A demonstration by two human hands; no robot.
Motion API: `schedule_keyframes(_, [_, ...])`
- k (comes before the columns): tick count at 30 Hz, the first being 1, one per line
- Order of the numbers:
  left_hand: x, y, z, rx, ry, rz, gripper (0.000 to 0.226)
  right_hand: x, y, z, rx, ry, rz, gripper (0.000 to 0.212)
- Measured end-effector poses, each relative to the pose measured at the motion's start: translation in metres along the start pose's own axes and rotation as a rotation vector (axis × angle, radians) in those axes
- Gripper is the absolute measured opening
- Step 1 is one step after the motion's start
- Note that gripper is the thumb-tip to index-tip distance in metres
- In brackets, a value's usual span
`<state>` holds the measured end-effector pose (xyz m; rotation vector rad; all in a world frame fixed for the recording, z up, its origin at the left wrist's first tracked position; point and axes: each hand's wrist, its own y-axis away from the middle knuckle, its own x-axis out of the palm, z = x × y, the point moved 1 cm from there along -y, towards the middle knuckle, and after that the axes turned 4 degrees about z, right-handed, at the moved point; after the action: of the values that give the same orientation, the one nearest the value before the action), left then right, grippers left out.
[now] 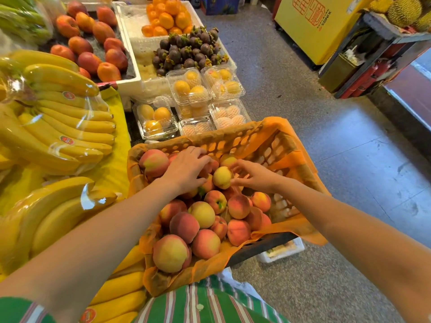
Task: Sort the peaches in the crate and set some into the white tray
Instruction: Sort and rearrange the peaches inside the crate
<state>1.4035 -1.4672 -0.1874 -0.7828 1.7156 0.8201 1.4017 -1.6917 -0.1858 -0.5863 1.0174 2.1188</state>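
Observation:
An orange plastic crate (235,136), lined with orange paper, holds several red-and-yellow peaches (203,214). My left hand (186,167) reaches into the far part of the crate, its fingers curled over a reddish peach (211,166) that is mostly hidden beneath them. My right hand (253,174) pinches a pale yellow peach (222,177) from the right side, thumb and fingertips on it. A white foam tray (127,83) at the back left holds red peaches (88,61) on dark padding.
Bagged bananas (58,127) lie on a yellow cloth at the left. Clear clamshell boxes of yellow fruit (189,89) stand beyond the crate, with mangosteens (186,52) and oranges (166,17) behind. Open grey floor (338,159) lies to the right; a white box (282,250) sits under the crate.

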Motion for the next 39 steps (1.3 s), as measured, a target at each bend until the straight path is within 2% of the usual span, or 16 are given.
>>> schedule_keyframes(2, [-0.001,0.002,0.0,-0.006,0.003,-0.006,0.058,0.009,-0.007,0.006,0.03,-0.004,0.049,0.068])
schedule_keyframes(4, [-0.002,0.003,0.0,-0.022,-0.002,-0.009,0.059,0.019,-0.018,0.006,0.049,0.076,0.007,0.08])
schedule_keyframes(8, [-0.002,0.004,0.001,-0.047,0.003,0.001,0.061,0.03,-0.029,0.005,0.093,0.195,-0.126,0.071])
schedule_keyframes(14, [0.0,-0.004,-0.001,-0.031,-0.18,0.042,0.068,0.014,-0.001,-0.013,0.081,0.109,-0.176,0.066])
schedule_keyframes(20, [-0.003,-0.02,-0.01,0.024,-0.34,0.032,0.047,-0.006,0.039,-0.049,0.143,0.179,-0.103,0.064])
schedule_keyframes(22, [-0.003,-0.024,-0.01,0.033,-0.265,0.005,0.055,-0.006,0.047,-0.055,0.181,0.27,-0.058,0.063])
schedule_keyframes(25, [-0.001,-0.027,-0.013,0.038,0.045,-0.046,0.064,-0.005,0.051,-0.064,0.252,0.419,0.015,0.064])
schedule_keyframes(29, [0.005,-0.033,-0.02,0.103,0.292,0.026,0.068,-0.005,0.053,-0.072,0.264,0.519,0.045,0.062])
schedule_keyframes(36, [0.016,-0.045,-0.032,0.096,0.531,0.068,0.062,-0.01,0.053,-0.069,0.257,0.513,0.046,0.044])
schedule_keyframes(39, [0.014,-0.051,-0.04,0.098,0.665,0.07,0.056,-0.016,0.058,-0.057,0.183,0.474,0.022,0.031])
